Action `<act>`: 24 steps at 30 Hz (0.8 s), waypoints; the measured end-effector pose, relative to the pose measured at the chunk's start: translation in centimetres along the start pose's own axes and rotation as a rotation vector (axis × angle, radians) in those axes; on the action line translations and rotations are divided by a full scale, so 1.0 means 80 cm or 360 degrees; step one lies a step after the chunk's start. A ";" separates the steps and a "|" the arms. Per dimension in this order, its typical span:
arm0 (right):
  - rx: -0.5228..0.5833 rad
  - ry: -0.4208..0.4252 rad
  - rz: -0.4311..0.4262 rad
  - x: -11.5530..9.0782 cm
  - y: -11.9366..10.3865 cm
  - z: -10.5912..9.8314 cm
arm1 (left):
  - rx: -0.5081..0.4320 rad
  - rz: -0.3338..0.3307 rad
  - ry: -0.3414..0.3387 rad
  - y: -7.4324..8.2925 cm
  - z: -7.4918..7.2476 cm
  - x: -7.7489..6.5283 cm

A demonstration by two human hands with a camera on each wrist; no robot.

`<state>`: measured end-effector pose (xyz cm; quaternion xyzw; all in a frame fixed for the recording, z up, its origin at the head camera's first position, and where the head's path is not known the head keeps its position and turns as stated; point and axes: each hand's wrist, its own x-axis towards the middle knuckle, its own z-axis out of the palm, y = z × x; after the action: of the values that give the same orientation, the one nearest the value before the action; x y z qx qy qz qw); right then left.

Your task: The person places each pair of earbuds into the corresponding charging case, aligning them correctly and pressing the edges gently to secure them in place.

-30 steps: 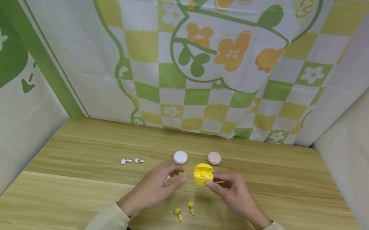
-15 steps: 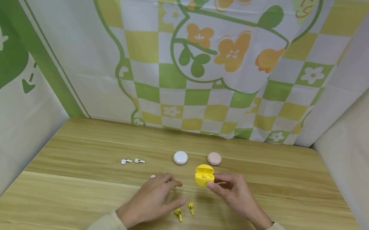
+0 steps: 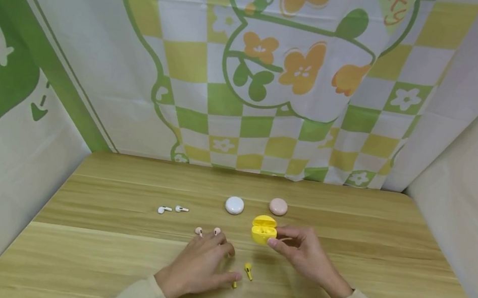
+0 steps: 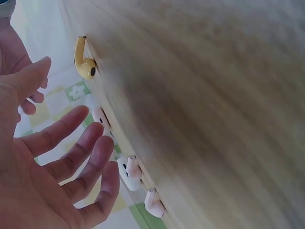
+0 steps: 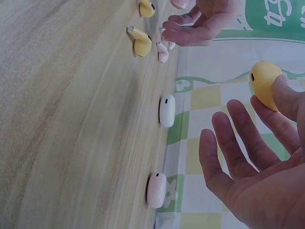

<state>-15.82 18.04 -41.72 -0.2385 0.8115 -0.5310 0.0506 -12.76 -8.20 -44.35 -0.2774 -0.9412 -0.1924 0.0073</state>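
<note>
1. Wooden table (image 3: 67, 257), head view: the right hand (image 3: 308, 255) is pinching the open yellow case (image 3: 263, 237) aloft.
2. Left wrist: the loose-fingered left hand (image 4: 35, 183) is hovering near a yellow earbud (image 4: 86, 67); brushing could roll it.
3. Right wrist: a two-digit pinch is holding the case; slipping could drop it.

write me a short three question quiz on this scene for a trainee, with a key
1. Which hand holds the open yellow case?
A) left
B) right

2. True or false: the white case and the pink case are both closed.

3. Going by the right wrist view, how many yellow earbuds lie on the table?

Key:
1. B, the right hand
2. True
3. Two
</note>
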 end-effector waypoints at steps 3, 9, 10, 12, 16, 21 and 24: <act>-0.0015 0.0006 -0.0004 0.000 0.001 0.001 | 0.0026 -0.0009 -0.0015 0.002 0.001 0.000; -0.0023 0.0002 0.0001 -0.001 0.002 0.002 | 0.0056 -0.0014 -0.0020 0.006 0.004 0.001; -0.0024 0.0003 0.0003 0.000 0.002 0.003 | 0.0055 -0.0012 -0.0023 0.006 0.004 0.001; -0.0025 0.0003 0.0009 0.000 0.003 0.004 | 0.0047 -0.0011 -0.0043 0.007 0.004 0.001; -0.0031 0.0005 0.0019 0.000 0.003 0.005 | 0.0027 -0.0029 -0.0108 0.009 0.004 0.001; -0.0029 -0.0003 0.0009 0.000 0.003 0.005 | 0.0028 -0.0034 -0.0145 0.009 0.004 0.002; -0.0035 -0.0002 0.0007 0.000 0.004 0.005 | 0.0052 -0.0021 -0.0135 0.009 0.005 0.002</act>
<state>-15.79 17.81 -42.15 -0.2376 0.8178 -0.5218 0.0496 -12.45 -7.43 -44.42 -0.2791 -0.9455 -0.1651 -0.0293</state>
